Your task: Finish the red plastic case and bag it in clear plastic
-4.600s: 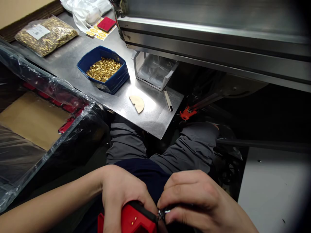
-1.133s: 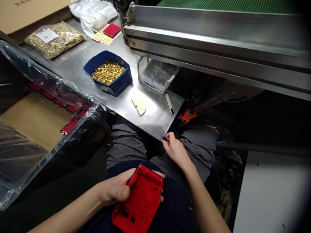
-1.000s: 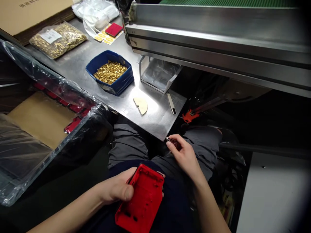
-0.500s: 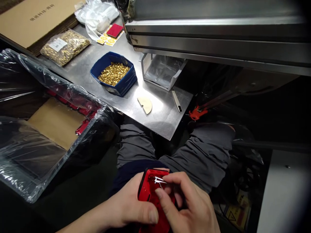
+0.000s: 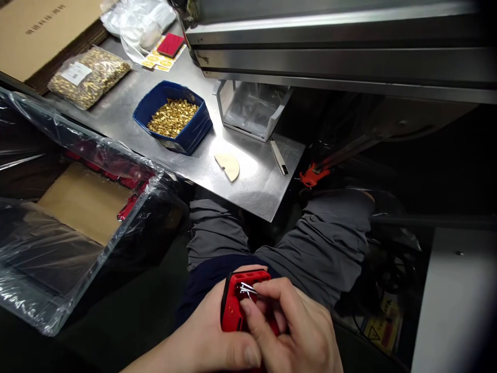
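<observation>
Right hand point(image 5: 295, 329) narrowed to a pinch, the worker holds a silvery pronged piece point(image 5: 247, 288) between thumb and forefinger, while the left hand point(image 5: 212, 329) wraps the red housing point(image 5: 232, 315), its thumb lying across the near part. Both hands and the red housing are nearer the worker than the blue bin point(image 5: 194, 135) and to its right. Whether the silvery pronged piece is a tool or a part cannot be told, nor whether its tips touch the housing or just hover at the open cavity. About a second ago the right hand was by the table corner, well apart from the red housing; now it has come to the cavity, which suggests the work has passed from fetching to careful placing or fitting inside. Farther out, the blue bin holds many small gold parts point(image 5: 171, 118) on the metal table point(image 5: 254, 199). Nearer than the bin and to its right lies a tan half-disc point(image 5: 230, 167); farther right lies a white-handled cutter point(image 5: 278, 157). Right of the bin stands a grey tray point(image 5: 248, 131). Beyond the bin, to its left, rests a bag of gold pieces point(image 5: 103, 77); left of the bin and nearer the worker is a plastic-lined crate point(image 5: 111, 249).
</observation>
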`<action>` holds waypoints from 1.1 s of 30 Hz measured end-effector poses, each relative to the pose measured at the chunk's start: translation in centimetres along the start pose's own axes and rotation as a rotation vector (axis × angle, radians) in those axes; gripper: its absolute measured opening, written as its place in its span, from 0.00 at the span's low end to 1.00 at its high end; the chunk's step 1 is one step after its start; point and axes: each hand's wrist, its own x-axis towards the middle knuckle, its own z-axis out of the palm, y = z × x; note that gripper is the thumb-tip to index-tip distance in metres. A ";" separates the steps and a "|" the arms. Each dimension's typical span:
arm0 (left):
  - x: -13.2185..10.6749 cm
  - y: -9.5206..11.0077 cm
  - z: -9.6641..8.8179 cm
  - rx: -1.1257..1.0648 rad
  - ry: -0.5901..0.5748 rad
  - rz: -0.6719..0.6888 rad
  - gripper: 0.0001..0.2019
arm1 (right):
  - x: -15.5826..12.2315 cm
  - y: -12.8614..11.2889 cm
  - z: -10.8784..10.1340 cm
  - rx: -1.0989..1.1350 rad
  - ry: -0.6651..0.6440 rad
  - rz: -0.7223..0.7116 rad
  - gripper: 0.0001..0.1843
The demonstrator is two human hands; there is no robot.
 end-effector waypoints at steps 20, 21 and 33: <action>-0.7 -1.2 -2.4 0.117 0.138 -0.132 0.48 | 2.8 5.5 -0.5 0.274 0.228 0.458 0.13; -0.7 -1.2 -2.5 0.096 0.129 -0.127 0.50 | 3.6 6.6 0.1 0.239 0.240 0.453 0.14; -0.8 -1.1 -3.1 -0.046 0.030 -0.030 0.44 | 6.7 11.2 2.0 0.153 0.095 0.389 0.13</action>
